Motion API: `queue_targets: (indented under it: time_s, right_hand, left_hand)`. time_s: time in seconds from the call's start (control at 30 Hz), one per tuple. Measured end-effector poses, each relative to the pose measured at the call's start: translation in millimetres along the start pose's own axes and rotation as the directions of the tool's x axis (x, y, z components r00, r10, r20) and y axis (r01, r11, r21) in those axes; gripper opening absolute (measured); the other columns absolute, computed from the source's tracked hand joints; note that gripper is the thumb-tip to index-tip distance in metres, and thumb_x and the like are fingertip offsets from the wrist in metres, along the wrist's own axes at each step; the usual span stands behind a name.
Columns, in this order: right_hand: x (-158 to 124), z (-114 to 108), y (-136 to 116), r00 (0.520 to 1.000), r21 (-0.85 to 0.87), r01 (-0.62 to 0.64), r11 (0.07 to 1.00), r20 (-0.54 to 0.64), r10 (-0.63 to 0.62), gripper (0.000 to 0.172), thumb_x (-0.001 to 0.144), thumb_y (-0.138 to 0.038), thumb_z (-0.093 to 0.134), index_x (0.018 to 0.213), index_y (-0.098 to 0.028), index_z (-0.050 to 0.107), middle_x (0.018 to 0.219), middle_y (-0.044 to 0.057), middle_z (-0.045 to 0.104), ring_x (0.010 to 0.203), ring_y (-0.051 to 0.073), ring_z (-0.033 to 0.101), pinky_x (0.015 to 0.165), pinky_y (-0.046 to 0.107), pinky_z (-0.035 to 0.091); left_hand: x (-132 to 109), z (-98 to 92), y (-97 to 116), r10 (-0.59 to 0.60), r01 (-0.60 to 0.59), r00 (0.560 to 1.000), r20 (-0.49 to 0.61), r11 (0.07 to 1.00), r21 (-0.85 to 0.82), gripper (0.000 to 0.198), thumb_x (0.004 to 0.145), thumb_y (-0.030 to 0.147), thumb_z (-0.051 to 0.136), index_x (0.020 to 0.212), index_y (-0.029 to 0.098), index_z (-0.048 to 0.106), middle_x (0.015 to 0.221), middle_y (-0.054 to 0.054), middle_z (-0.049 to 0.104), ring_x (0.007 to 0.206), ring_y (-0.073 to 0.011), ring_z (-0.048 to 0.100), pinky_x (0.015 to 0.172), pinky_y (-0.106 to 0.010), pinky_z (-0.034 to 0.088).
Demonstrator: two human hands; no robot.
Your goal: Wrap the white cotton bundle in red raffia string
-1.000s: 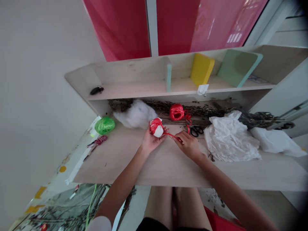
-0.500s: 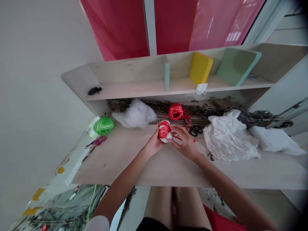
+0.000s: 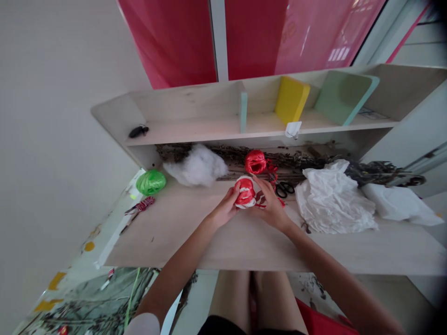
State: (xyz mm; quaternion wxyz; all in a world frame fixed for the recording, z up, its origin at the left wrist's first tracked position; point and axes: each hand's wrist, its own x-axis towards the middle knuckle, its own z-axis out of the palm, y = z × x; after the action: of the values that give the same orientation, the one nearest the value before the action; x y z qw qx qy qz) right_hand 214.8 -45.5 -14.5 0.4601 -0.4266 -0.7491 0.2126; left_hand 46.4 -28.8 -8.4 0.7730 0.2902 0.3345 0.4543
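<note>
A small white ball wrapped in red plastic ribbon (image 3: pixel 245 191) is held above the desk, roughly mid-view. My left hand (image 3: pixel 225 207) grips its left side, thumb on the near face. On the other side, my right hand (image 3: pixel 273 205) spans the ball with its fingers at the upper right edge and thumb lower down. Loose red ribbon strands (image 3: pixel 260 198) show between the ball and my right palm. Just behind the ball lies a red ribbon roll (image 3: pixel 255 162), with black-handled scissors (image 3: pixel 284 189) to its right.
White stuffing (image 3: pixel 200 166) lies at the back left, near a green ribbon roll (image 3: pixel 151 182) and a striped red bundle (image 3: pixel 145 204). Crumpled white paper (image 3: pixel 331 200) occupies the right side. Dried stems (image 3: pixel 296 160) run beneath the shelf (image 3: pixel 188 132).
The ball has shifted slightly right and turned, showing different red bands. My right fingers have moved from the loose ribbon side up to the ball's top right edge.
</note>
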Motion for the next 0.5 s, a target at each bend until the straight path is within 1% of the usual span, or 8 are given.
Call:
queue_targets:
  time_s: [0.07, 0.13, 0.23, 0.3, 0.4, 0.5]
  right_hand:
    - [0, 0, 0, 1.0, -0.008, 0.023, 1.0, -0.002, -0.023, 0.077, 0.077, -0.023, 0.066, 0.147, -0.029, 0.032, 0.14, 0.014, 0.041, 0.124, 0.03, 0.046, 0.09, 0.045, 0.052]
    - [0, 1, 0, 1.0, -0.006, 0.025, 1.0, -0.011, -0.025, 0.074, 0.075, -0.023, 0.068, 0.142, -0.028, 0.038, 0.137, 0.014, 0.042, 0.125, 0.031, 0.045, 0.09, 0.046, 0.051]
    - [0, 4, 5, 0.999, -0.003, -0.014, 1.0, -0.034, 0.014, 0.066, 0.069, -0.019, 0.069, 0.13, -0.025, 0.046, 0.129, 0.015, 0.045, 0.116, 0.031, 0.05, 0.079, 0.043, 0.054]
    - [-1, 6, 8, 0.997, -0.023, -0.022, 0.999, -0.071, 0.021, 0.057, 0.066, -0.016, 0.068, 0.12, -0.023, 0.05, 0.122, 0.014, 0.047, 0.108, 0.03, 0.053, 0.074, 0.041, 0.054]
    - [-2, 9, 11, 0.991, -0.089, -0.001, 0.996, -0.132, -0.011, 0.044, 0.066, -0.015, 0.067, 0.106, -0.023, 0.05, 0.113, 0.012, 0.05, 0.103, 0.029, 0.054, 0.077, 0.042, 0.052]
    - [-3, 11, 10, 0.984, -0.145, -0.009, 0.989, -0.178, -0.018, 0.03, 0.068, -0.018, 0.066, 0.092, -0.024, 0.049, 0.104, 0.01, 0.053, 0.098, 0.028, 0.055, 0.079, 0.042, 0.05]
  left_hand:
    - [-1, -0.2, -1, 0.012, -0.012, 1.0, 0.023, 1.0, 0.013, 0.037, 0.075, 0.045, 0.072, 0.102, 0.021, 0.062, 0.095, -0.003, 0.069, 0.084, -0.0164, 0.065, 0.073, -0.025, 0.049]
    - [-2, 0.6, -2, 0.011, -0.012, 0.999, 0.043, 0.999, 0.037, 0.039, 0.074, 0.044, 0.074, 0.102, 0.021, 0.061, 0.098, -0.003, 0.069, 0.088, -0.0167, 0.065, 0.077, -0.026, 0.049]
    - [-5, 2.5, -5, 0.01, -0.017, 0.997, 0.071, 0.995, 0.096, 0.041, 0.075, 0.045, 0.073, 0.104, 0.02, 0.059, 0.107, -0.006, 0.067, 0.097, -0.0175, 0.063, 0.086, -0.029, 0.048]
    - [-6, 2.5, -8, 0.023, -0.036, 0.995, 0.093, 0.989, 0.144, 0.042, 0.075, 0.046, 0.072, 0.105, 0.019, 0.057, 0.111, -0.007, 0.065, 0.101, -0.0184, 0.062, 0.091, -0.032, 0.047]
    - [-5, -0.3, -14, 0.059, -0.079, 0.994, 0.093, 0.971, 0.227, 0.041, 0.077, 0.048, 0.069, 0.104, 0.019, 0.056, 0.11, -0.007, 0.064, 0.103, -0.0188, 0.061, 0.095, -0.035, 0.045]
    - [-5, -3.4, -16, 0.091, -0.109, 0.993, 0.077, 0.955, 0.275, 0.039, 0.078, 0.049, 0.067, 0.102, 0.02, 0.056, 0.106, -0.006, 0.064, 0.102, -0.0182, 0.061, 0.095, -0.035, 0.045]
